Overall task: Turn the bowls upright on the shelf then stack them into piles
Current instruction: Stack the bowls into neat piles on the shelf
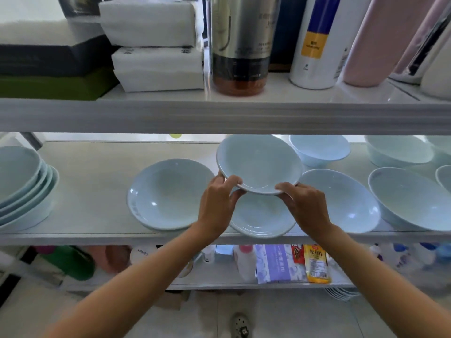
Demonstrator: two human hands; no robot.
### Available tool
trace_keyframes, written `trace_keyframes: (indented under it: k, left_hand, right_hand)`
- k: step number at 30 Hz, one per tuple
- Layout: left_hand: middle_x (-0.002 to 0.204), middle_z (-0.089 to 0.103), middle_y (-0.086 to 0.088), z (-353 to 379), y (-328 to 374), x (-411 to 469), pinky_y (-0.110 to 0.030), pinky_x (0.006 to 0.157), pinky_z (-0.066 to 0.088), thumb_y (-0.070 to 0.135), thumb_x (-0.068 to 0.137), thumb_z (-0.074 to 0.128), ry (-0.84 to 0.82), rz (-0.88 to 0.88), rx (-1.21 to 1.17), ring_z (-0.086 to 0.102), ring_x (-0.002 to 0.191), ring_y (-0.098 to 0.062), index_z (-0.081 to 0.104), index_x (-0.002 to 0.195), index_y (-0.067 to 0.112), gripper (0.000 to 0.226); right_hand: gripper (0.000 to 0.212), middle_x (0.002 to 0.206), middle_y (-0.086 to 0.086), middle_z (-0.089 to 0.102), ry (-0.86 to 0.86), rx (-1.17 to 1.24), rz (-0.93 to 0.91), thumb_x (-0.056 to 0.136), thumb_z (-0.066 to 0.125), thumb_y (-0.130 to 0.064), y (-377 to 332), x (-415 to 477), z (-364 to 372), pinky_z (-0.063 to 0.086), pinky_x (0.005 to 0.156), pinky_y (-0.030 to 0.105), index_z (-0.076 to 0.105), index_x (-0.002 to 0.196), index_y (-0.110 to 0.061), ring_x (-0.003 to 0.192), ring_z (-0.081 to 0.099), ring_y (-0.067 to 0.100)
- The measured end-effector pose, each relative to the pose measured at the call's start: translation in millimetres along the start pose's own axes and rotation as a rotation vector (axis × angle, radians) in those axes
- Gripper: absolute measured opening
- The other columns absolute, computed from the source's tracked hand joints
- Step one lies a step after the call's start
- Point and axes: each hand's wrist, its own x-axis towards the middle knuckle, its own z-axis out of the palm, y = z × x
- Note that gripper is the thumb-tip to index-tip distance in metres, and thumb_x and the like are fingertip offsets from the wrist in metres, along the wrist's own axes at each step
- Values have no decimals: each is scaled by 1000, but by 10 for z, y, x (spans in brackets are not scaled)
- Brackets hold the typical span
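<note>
Pale blue bowls fill the middle shelf (92, 191). I hold one shallow bowl (258, 163) upright and tilted toward me, my left hand (218, 203) gripping its near-left rim and my right hand (306, 206) its near-right rim. It hovers just above another upright shallow bowl (262, 219) at the shelf's front edge. A wide upright bowl (168, 193) sits to the left, and a pile of nested bowls (22, 189) stands at the far left. More upright bowls lie to the right: one bowl (341, 198), a larger bowl (410, 198), and two rear bowls (319, 148) (397, 150).
The shelf above holds napkin packs (156, 67), a steel flask (240, 45), a white bottle (317, 42) and boxes (48, 69). Its front rail (219, 115) hangs low over the bowls. Packets and bottles (280, 262) crowd the lower shelf.
</note>
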Motion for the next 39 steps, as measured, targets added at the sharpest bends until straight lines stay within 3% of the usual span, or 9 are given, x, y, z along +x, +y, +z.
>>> trace_keyframes:
  k: [8, 11, 15, 19, 24, 27, 30, 33, 39]
  left_hand:
    - [110, 67, -13, 129, 40, -534, -31, 78, 56, 10, 85, 67, -7, -24, -99, 64, 101, -30, 65, 98, 12, 13]
    - [105, 67, -14, 172, 41, -665, -32, 76, 56, 2, 89, 54, -21, -60, -75, 65, 97, -29, 65, 106, 12, 22]
    - [123, 63, -10, 131, 92, -744, -31, 97, 49, 0, 93, 45, 12, -139, -118, 57, 117, -24, 57, 126, 13, 37]
    - [137, 54, -1, 32, 239, -841, -28, 107, 41, 13, 100, 37, 85, -424, -343, 51, 126, -16, 42, 140, 17, 40]
    - [124, 61, -3, 94, 347, -755, -28, 94, 42, 45, 96, 36, -10, -810, -600, 55, 113, -16, 48, 131, 12, 49]
    - [117, 63, -7, 175, 344, -634, -39, 99, 48, 57, 82, 52, -78, -996, -846, 59, 110, -23, 49, 124, 10, 63]
    - [115, 62, -16, 231, 322, -514, -43, 85, 56, 22, 90, 60, -68, -1147, -1051, 63, 102, -32, 47, 123, 7, 38]
    - [95, 61, -14, 227, 338, -449, -44, 75, 56, 1, 91, 50, -29, -1186, -1135, 63, 83, -31, 47, 117, 6, 27]
    - [92, 58, -14, 211, 337, -456, -52, 83, 55, -8, 87, 47, 0, -1164, -1118, 60, 91, -38, 45, 115, 4, 30]
  right_hand:
    - [29, 58, 3, 67, -59, -35, 28, 84, 51, -37, -250, -486, -190, 45, 42, 20, 70, 77, -15, 51, 66, 19]
    - [17, 61, 3, 69, -98, -32, 61, 82, 69, -29, -280, -599, -168, 46, 47, 15, 69, 78, -13, 52, 67, 17]
    - [14, 72, 6, 72, -146, 24, 165, 85, 63, -25, -265, -662, -116, 52, 54, 21, 68, 86, -13, 64, 70, 20]
    - [26, 105, 9, 69, -35, 338, 603, 89, 60, -6, -376, -661, -231, 47, 75, 23, 59, 115, -8, 93, 65, 21]
    - [32, 116, 13, 62, -46, 909, 1301, 99, 43, -27, -463, -607, -162, 50, 89, 38, 50, 124, -9, 99, 60, 23]
    - [30, 103, 14, 64, -177, 1249, 1460, 99, 44, -30, -481, -503, -117, 56, 74, 37, 52, 116, -7, 86, 64, 28]
    - [26, 106, 19, 59, -279, 1408, 1511, 97, 49, -18, -467, -438, -112, 59, 58, 35, 48, 118, -3, 82, 64, 32]
    - [29, 102, 20, 57, -281, 1439, 1498, 92, 46, -1, -443, -410, -94, 60, 53, 34, 46, 121, 2, 81, 61, 32]
    - [27, 92, 18, 57, -245, 1441, 1465, 89, 42, 9, -439, -393, -117, 58, 47, 32, 48, 114, 2, 77, 58, 30]
